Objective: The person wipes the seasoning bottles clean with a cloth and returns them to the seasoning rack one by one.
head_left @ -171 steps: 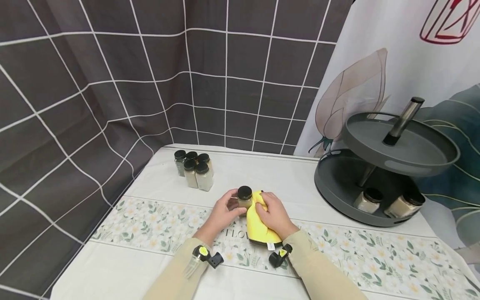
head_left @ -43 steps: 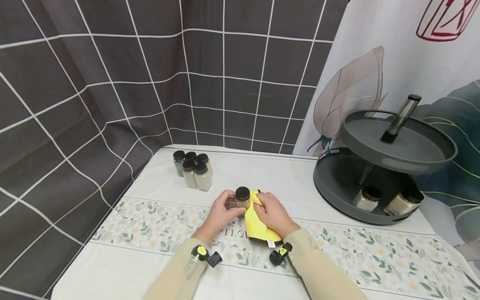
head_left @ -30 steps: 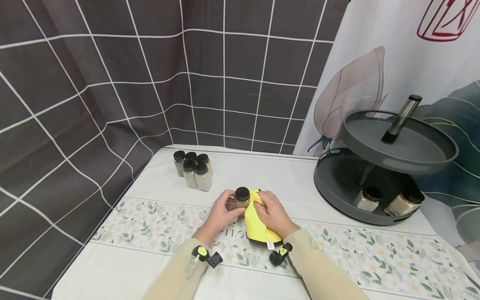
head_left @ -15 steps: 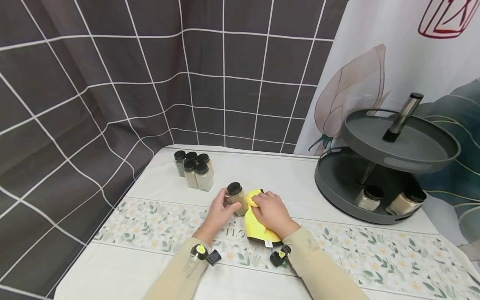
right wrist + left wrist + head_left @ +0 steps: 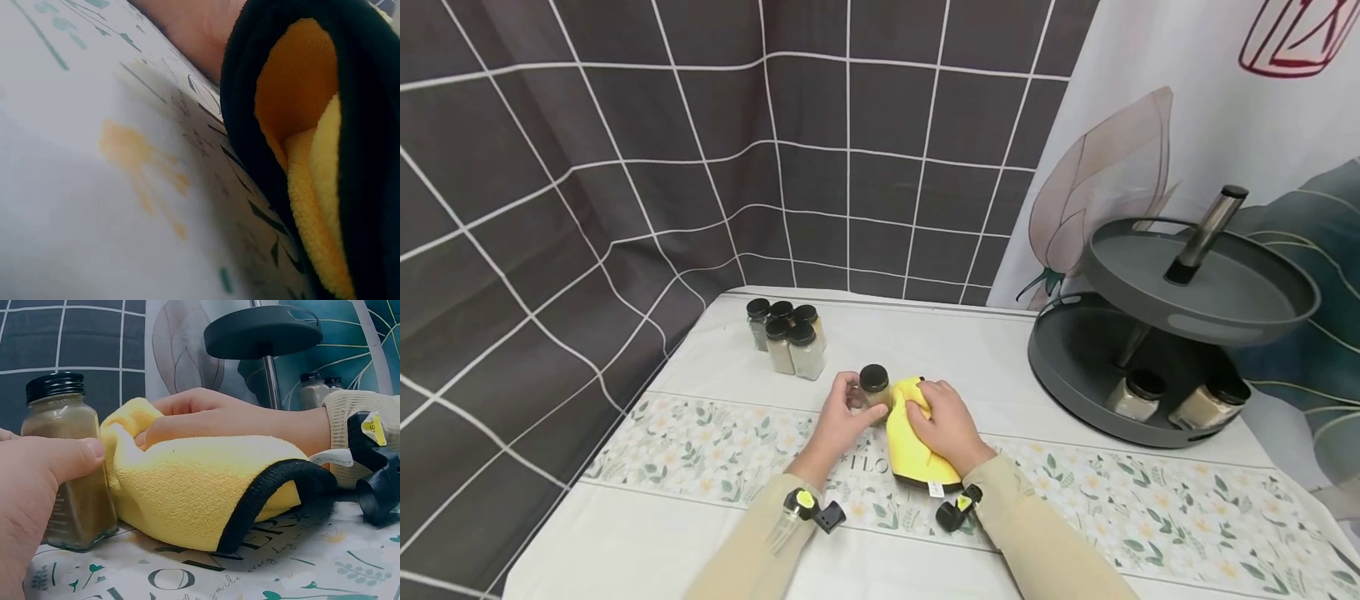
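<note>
My left hand (image 5: 841, 418) holds a square glass spice jar (image 5: 74, 481) with a black screw lid and brownish powder inside. The thumb lies across its front, and the fingers reach round the far side. In the left wrist view the jar stands nearly upright, its base at the tablecloth. From the right, my right hand (image 5: 949, 422) grips a bunched yellow cloth (image 5: 194, 487) with dark edging and a white tag, its folds against the jar's side. The right wrist view shows mostly the folded cloth (image 5: 312, 175) and its dark edge.
Several black-lidded spice jars (image 5: 805, 358) stand grouped at the back left of the tablecloth (image 5: 910, 342). At right is a grey two-tier round stand (image 5: 1075, 400); two jars (image 5: 1138, 398) sit on its lower tier. A dark gridded curtain (image 5: 887, 183) hangs behind.
The jar has shifted a little left over the last second. Half a second ago it was tilted with more of its side showing; now it is more upright, the cloth against its side.
</note>
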Demonstrator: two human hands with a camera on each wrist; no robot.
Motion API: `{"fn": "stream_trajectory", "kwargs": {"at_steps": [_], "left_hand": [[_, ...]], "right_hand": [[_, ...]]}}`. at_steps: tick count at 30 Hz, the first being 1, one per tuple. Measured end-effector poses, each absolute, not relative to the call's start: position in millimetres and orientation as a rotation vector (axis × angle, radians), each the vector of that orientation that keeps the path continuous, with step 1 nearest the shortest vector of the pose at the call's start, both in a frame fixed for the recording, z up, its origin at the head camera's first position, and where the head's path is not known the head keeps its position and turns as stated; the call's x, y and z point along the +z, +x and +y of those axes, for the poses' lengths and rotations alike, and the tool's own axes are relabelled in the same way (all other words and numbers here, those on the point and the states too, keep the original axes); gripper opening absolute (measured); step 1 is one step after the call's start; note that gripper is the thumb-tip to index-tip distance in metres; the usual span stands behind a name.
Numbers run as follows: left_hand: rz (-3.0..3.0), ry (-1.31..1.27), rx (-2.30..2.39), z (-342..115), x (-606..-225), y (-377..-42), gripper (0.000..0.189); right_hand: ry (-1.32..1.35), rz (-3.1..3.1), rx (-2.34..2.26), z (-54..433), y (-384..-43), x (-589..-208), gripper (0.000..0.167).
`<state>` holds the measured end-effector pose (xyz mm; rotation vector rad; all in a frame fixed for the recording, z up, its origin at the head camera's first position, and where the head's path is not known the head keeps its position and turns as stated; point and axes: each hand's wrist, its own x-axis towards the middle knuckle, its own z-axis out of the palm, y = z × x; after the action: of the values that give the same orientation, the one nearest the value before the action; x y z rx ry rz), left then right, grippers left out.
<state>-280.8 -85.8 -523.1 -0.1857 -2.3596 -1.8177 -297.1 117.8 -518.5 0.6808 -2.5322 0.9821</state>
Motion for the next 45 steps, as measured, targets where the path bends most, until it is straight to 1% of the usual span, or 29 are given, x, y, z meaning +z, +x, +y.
{"fn": "stream_trajectory", "kwargs": {"at_steps": [3, 7, 11, 16, 21, 25, 27, 30, 35, 38, 40, 43, 45], "left_hand": [[-2.299, -0.272, -1.910, -86.5, -522.4, -280.5, 0.051], [-2.223, -0.350, -2.006, -87.8, -519.8, -278.8, 0.060], [-2.262, -0.328, -1.976, -87.8, -517.9, -277.1, 0.063], [-2.358, -0.267, -1.875, -87.2, -517.0, -276.6, 0.062], [-2.387, -0.317, -1.792, -87.9, -519.5, -277.5, 0.053], [-2.379, -0.365, -1.808, -89.0, -521.4, -278.0, 0.051], [-2.380, -0.382, -1.830, -89.1, -520.6, -277.9, 0.050], [-2.378, -0.397, -1.866, -88.7, -519.2, -277.6, 0.050], [-2.372, -0.420, -1.879, -89.4, -520.1, -276.9, 0.051], [-2.374, -0.429, -1.879, -90.2, -520.9, -277.0, 0.051], [-2.382, -0.414, -1.887, -90.5, -520.6, -276.6, 0.052], [-2.393, -0.377, -1.910, -90.6, -521.0, -277.5, 0.053], [-2.386, -0.357, -1.926, -90.4, -521.5, -278.4, 0.053]], "right_hand": [[0.651, -2.549, 1.020, 118.2, -295.9, -516.5, 0.010], [0.623, -2.558, 1.033, 118.8, -296.7, -517.2, 0.008], [0.613, -2.568, 1.032, 119.1, -297.8, -519.6, 0.007], [0.630, -2.556, 1.044, 118.6, -298.0, -519.9, 0.008], [0.764, -2.479, 1.055, 119.7, -298.8, -520.7, 0.006], [0.940, -2.326, 1.109, 120.3, -297.9, -518.5, 0.007], [0.981, -2.264, 1.129, 120.2, -297.4, -517.2, 0.007], [0.945, -2.279, 1.114, 119.1, -297.3, -516.4, 0.004], [0.813, -2.482, 0.978, 117.2, -299.1, -520.8, 0.008], [0.811, -2.475, 0.963, 117.7, -299.4, -522.6, 0.005], [0.838, -2.412, 1.030, 118.4, -298.6, -521.8, 0.003], [0.864, -2.326, 1.164, 119.6, -297.0, -519.7, 0.013], [0.866, -2.322, 1.193, 119.8, -297.0, -519.1, 0.014]]}}
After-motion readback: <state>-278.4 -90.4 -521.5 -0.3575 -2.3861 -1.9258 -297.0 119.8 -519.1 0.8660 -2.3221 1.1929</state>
